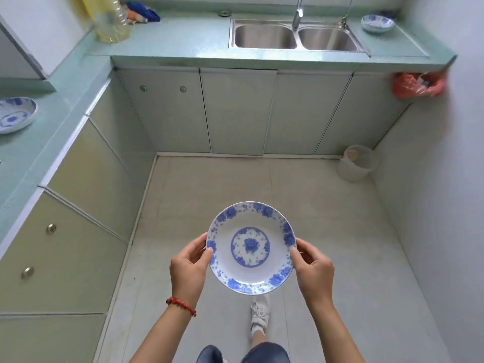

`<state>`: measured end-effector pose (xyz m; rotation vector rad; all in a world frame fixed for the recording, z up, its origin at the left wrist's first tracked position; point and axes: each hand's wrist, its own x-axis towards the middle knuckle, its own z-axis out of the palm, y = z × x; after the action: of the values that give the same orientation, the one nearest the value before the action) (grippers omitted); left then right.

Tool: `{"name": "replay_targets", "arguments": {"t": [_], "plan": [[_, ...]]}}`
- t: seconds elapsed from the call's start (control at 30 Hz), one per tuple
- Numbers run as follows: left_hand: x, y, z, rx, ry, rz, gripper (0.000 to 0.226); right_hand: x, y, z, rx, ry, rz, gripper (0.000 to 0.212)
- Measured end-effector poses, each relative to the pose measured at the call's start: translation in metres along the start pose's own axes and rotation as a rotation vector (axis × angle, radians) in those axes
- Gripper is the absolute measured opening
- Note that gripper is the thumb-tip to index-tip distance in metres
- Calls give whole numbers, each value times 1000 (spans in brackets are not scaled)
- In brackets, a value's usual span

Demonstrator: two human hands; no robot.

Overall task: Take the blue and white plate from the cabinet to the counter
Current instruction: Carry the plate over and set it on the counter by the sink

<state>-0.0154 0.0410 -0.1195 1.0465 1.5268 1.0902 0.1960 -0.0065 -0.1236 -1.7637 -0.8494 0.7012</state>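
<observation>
A round blue and white plate (pixel 251 248) with a flower rim and a blue ring in its middle is held level over the floor, in front of my body. My left hand (pixel 189 268) grips its left rim, thumb on top. My right hand (pixel 313 268) grips its right rim the same way. The pale green counter (pixel 167 40) runs along the far wall and down the left side. Below it all the cabinet doors (pixel 238 111) are shut.
A double steel sink (pixel 296 36) with a tap sits in the far counter. Similar blue and white dishes stand on the left counter (pixel 14 115) and right of the sink (pixel 377 23). An oil bottle (pixel 111 20), a white bucket (pixel 357 163) and a red bag (pixel 416 83) are around.
</observation>
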Motion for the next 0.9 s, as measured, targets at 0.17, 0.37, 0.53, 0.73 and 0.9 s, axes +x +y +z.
{"name": "replay_targets", "arguments": {"t": [0.17,0.37,0.53,0.73,0.9], "plan": [[66,31,62,-36,16,1,32,101,-16,2,17,-19,-32,17],[132,66,122,-68,25,5,33,200,-35,4,23,-30,-42,16],[199,81,160,-66,21,-17,32,271,-41,24,30,-23,-22,22],[300,110,196,-61,3,-9,33,372,-60,68,46,2,-15,18],[381,143,212,-74,17,19,32,446,-90,108,71,-5,-23,18]]}}
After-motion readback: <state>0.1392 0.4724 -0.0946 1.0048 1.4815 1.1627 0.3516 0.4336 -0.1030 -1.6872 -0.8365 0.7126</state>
